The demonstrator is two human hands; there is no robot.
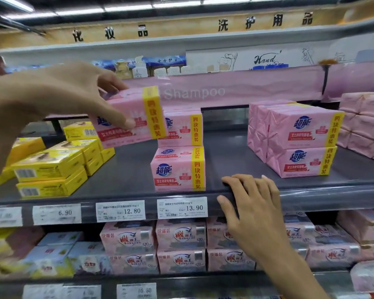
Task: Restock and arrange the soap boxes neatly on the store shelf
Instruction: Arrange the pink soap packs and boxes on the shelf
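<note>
Pink wrapped soap boxes (178, 169) are sitting stacked, gaps remaining. Left hand (69, 98) is gripping another, seemingly matching, pink box (138, 108); right hand (253, 203) is lying open on grey metal shelf (225, 152).

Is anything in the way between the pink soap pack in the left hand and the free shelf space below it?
Nothing visible. The pink soap pack in the left hand hangs above bare shelf, between the yellow boxes and the middle pink stack. The right hand rests on the shelf edge, aside.

White price tags (120, 211) sit in a row, well below a pink Shampoo banner (235, 89)
</note>
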